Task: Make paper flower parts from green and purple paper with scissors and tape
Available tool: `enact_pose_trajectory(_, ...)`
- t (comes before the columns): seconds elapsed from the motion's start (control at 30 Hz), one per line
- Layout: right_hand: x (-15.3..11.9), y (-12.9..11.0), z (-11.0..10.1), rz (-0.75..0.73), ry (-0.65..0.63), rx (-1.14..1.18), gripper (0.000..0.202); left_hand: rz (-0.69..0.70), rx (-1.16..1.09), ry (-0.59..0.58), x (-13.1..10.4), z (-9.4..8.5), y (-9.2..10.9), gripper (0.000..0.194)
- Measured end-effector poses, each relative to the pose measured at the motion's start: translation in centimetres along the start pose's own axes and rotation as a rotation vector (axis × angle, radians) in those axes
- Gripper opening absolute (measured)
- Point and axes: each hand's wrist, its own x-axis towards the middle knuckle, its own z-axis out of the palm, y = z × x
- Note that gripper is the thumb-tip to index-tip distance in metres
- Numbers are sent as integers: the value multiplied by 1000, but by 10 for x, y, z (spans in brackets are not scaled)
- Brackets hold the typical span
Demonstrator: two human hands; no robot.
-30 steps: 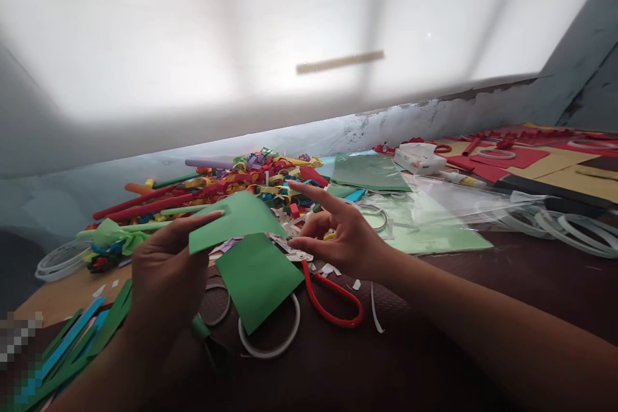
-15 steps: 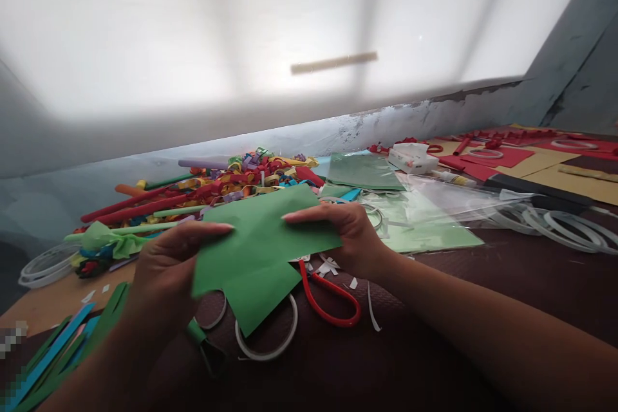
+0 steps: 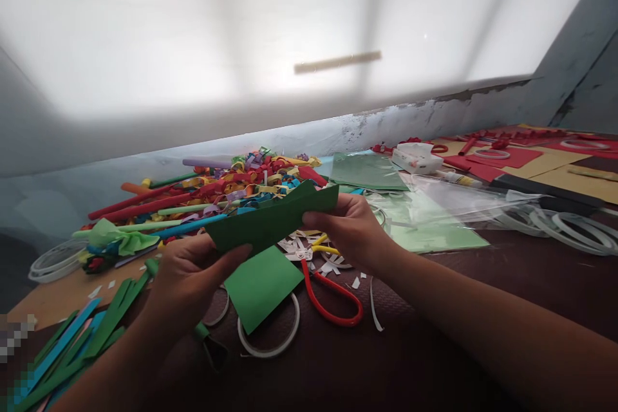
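Both hands (image 3: pixel 357 232), angled inward, pinch folded green paper (image 3: pixel 275 220) beneath their thumbs

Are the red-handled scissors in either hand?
No, the scissors lie on the brown surface; left hand and right hand hold a green sheet.

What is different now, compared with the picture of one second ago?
The right hand, off the green sheet then, now grips it together with the left hand. The sheet moved right and looks narrower, darker, probably folded over. The lower square, white ring and scissors stayed put.
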Motion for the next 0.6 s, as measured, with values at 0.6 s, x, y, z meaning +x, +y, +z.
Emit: enact_pose_trajectory(0.6, -6, -7, 11, 47, 149, -27, 74, -235, -8, -323, -5, 10, -9, 47)
